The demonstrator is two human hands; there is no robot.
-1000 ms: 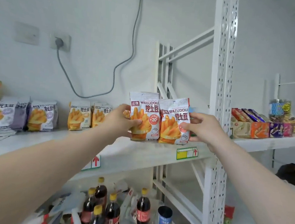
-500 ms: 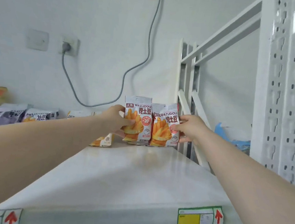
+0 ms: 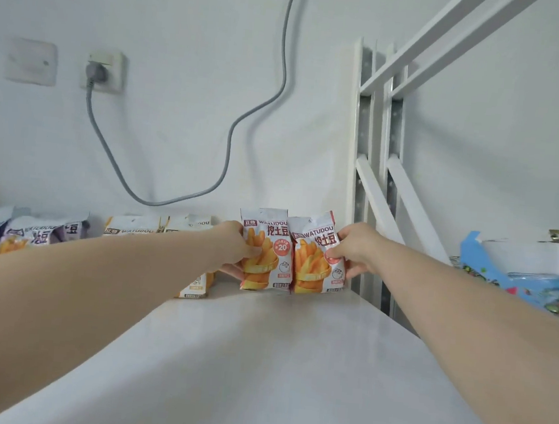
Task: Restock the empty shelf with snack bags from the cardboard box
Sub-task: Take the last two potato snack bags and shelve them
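Two red-and-white snack bags with fries pictured stand upright side by side at the back of the white shelf (image 3: 275, 363). My left hand (image 3: 234, 252) grips the left snack bag (image 3: 266, 251) by its left edge. The right snack bag (image 3: 316, 254) is held at its right edge by my right hand (image 3: 356, 249). Both bag bottoms rest on the shelf near the wall. The cardboard box is out of view.
Yellow snack bags (image 3: 155, 228) and purple snack bags (image 3: 26, 233) line the shelf's back to the left. White rack uprights (image 3: 372, 172) rise just right of the held bags. A grey cable (image 3: 231, 133) hangs on the wall. Blue packaging (image 3: 528, 287) lies at the right.
Both hands have pushed the two bags from the shelf's front edge to its back by the wall. The view has moved in closer and lower over the shelf.
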